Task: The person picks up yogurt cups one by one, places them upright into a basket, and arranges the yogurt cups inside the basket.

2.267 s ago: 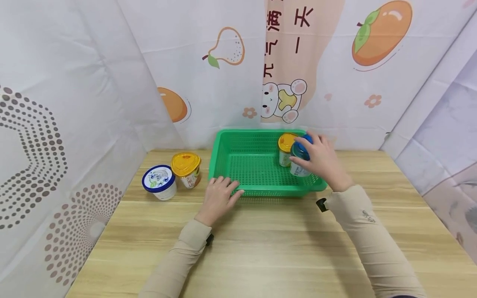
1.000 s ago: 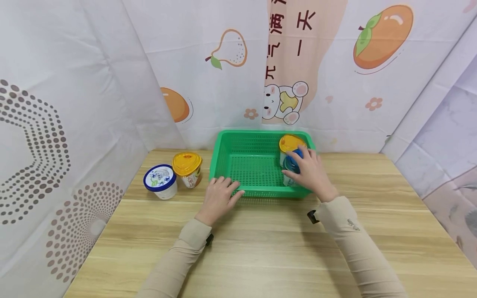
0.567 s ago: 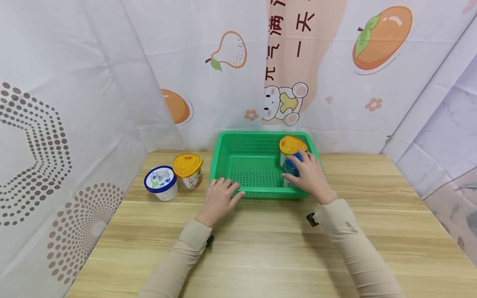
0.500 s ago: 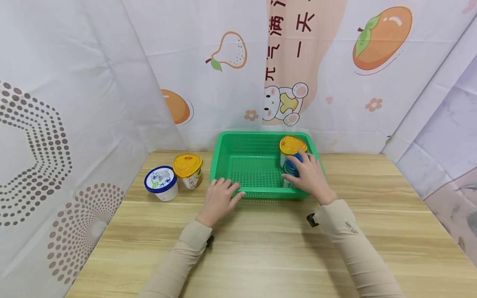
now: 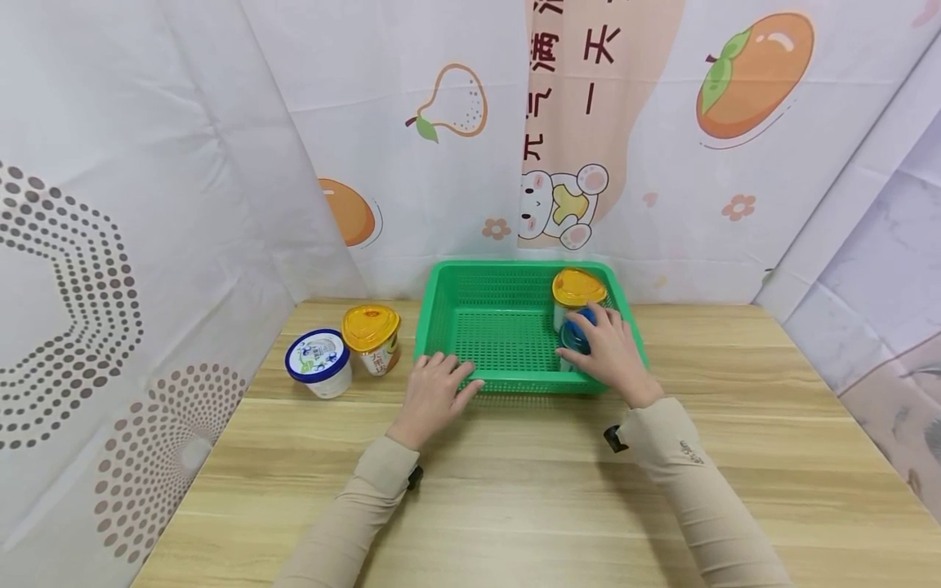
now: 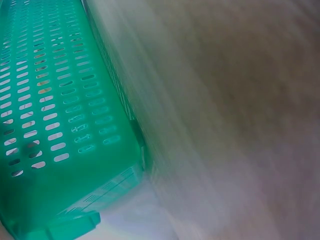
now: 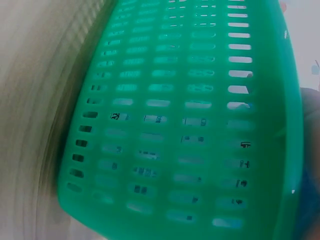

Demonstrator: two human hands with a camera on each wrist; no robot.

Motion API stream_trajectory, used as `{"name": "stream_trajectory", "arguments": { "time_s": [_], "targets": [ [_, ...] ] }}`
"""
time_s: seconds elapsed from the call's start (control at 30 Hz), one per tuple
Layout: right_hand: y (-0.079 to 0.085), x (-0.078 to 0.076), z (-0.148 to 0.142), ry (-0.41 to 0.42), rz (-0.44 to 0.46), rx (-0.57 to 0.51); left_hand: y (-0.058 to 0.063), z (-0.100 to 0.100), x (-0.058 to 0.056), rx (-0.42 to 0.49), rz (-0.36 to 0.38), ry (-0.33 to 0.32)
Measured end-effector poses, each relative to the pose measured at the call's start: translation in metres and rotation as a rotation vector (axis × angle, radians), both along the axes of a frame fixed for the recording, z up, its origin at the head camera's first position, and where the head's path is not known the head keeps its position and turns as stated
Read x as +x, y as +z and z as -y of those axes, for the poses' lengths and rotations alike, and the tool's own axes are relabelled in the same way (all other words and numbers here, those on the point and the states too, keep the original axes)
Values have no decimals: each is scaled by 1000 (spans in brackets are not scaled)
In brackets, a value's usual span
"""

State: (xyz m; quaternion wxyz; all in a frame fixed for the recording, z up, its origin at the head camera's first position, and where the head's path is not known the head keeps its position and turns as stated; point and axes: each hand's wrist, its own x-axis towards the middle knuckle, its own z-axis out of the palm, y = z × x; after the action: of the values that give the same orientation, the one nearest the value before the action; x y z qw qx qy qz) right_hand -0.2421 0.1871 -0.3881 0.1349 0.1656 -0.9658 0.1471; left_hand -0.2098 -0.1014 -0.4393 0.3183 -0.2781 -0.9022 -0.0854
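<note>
Two hands are seen at a green basket [image 5: 492, 335]; its centre is taken as the centre of a clock, with twelve o'clock toward the back cloth [image 5: 412, 204]. By the right hand [image 5: 613, 355] a blue-lidded jar [image 5: 573, 336] is gripped, with thumb and fingers set around its upper part. The jar is held inside the basket, between three and four o'clock. Whether the basket floor is touched by its base cannot be told, since its lower part is hidden by the hand and the near wall. At two o'clock, also inside, a yellow-lidded cup [image 5: 578, 287] is seen upright, just behind the jar; it cannot be told if these two are touching.

The left hand [image 5: 434, 394] is laid on the near rim at eight o'clock, with its fingers a little spread; whether the rim is gripped or only touched cannot be told. Outside the basket, at nine o'clock, a second yellow-lidded cup [image 5: 371, 328] is stood on the wooden table [image 5: 529, 490]. Just beside it, farther from the basket, a blue-rimmed white tub [image 5: 319, 359] is also stood upright.

In the right wrist view, dark printing [image 7: 145, 171] is seen through the basket's slots. Both arms are covered by beige sleeves [image 5: 698, 482]. On the back cloth, fruits [image 5: 755, 73] and flowers [image 5: 738, 207] are printed.
</note>
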Motion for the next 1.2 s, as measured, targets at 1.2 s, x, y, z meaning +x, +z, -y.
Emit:
{"name": "stream_trajectory", "arguments": {
  "time_s": [1.2],
  "targets": [
    [-3, -1, 1, 11, 37, -22, 1, -1, 0, 1, 9, 0]
  ]
}}
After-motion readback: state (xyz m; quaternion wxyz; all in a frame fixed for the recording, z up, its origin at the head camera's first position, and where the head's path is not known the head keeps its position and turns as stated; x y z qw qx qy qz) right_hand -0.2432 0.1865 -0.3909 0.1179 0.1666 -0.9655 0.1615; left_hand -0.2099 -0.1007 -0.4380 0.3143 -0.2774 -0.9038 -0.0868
